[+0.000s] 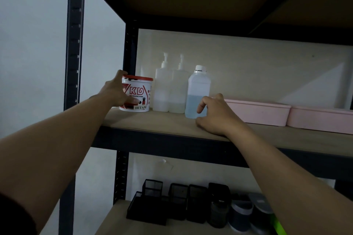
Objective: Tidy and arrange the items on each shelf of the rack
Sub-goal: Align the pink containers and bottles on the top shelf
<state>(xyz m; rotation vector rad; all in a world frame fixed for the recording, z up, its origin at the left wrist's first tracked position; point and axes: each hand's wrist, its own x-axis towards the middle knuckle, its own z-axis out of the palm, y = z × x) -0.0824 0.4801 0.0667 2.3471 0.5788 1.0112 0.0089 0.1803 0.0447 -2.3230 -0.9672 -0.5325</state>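
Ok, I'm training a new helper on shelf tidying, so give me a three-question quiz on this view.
1. True or false: the left hand grips the paint tub.
2. Which stands nearest the right hand? A) pump bottle B) capped bottle C) paint tub
3. Fill in: right of the bottles lie two ____ trays.

Key
1. True; fingers over the lid, thumb across the label.
2. B; whether the fingers touch it is unclear.
3. Pink.
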